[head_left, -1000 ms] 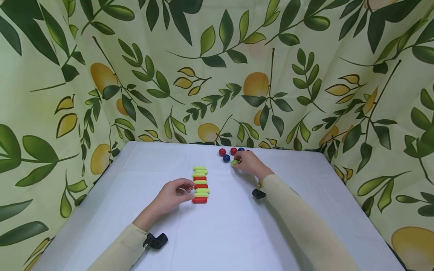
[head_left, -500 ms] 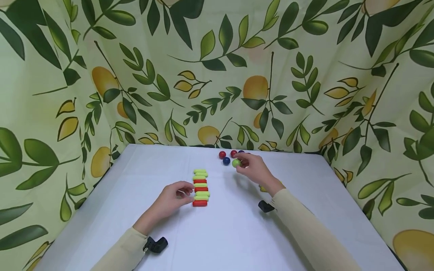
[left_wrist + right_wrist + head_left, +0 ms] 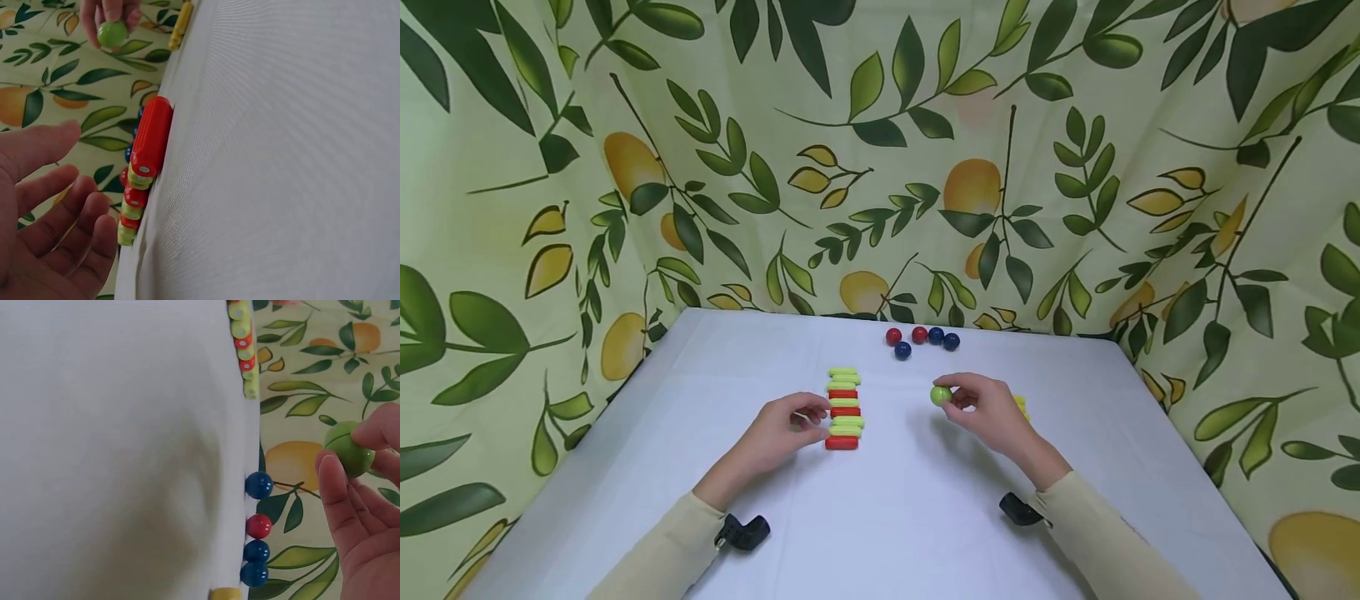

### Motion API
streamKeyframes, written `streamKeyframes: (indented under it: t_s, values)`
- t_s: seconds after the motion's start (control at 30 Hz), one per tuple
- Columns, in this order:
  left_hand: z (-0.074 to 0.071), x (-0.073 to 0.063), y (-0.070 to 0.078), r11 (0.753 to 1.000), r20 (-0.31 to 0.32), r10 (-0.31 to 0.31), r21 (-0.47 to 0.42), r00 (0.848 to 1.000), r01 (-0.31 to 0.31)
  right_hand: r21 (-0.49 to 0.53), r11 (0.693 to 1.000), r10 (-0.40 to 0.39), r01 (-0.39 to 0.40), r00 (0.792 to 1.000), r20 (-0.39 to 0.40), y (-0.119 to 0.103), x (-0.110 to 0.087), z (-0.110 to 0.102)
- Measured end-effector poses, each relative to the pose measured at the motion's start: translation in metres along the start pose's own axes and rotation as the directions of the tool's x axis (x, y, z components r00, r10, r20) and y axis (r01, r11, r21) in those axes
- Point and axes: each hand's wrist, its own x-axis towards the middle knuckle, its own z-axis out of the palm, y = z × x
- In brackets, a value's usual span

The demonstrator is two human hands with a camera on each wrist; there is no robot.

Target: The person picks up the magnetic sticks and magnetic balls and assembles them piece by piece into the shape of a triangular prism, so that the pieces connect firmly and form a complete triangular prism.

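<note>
My right hand (image 3: 996,414) pinches a green ball (image 3: 940,395) between thumb and fingertips, held above the table; a seam line crosses the ball (image 3: 349,449) in the right wrist view. At the left side of a column of short rods, my left hand (image 3: 784,431) hovers with loosely bent fingers and holds nothing. Red rods (image 3: 842,443) and yellow-green rods (image 3: 842,372) lie crosswise, one behind another, in that column. From the left wrist, the red rod (image 3: 152,137) nearest me shows ridged sides and a pale dot on its end.
Near the table's back edge sit two red balls (image 3: 893,336) and three blue balls (image 3: 902,351). Yellow rods (image 3: 1022,406) lie partly hidden behind my right hand. A leaf-patterned cloth (image 3: 880,167) hangs round the white table (image 3: 880,525).
My right hand has lifted the green ball from beside the other balls and brought it nearer to me, uncovering the blue balls behind. The left hand stays by the rods.
</note>
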Motion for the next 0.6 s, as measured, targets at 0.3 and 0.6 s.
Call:
streamKeyframes:
  t_s: [0.3,0.6]
  values:
    - [-0.005,-0.002,0.0,1.0,-0.018,-0.012,0.017,1.0,0.012,0.033,0.999,-0.035,0.034,0.999,0.002,0.011,-0.007,0.009]
    - [-0.002,-0.002,-0.003,1.0,0.01,0.003,0.018,1.0,-0.003,0.037,0.998,-0.051,0.051,0.999,0.004,0.012,-0.012,0.01]
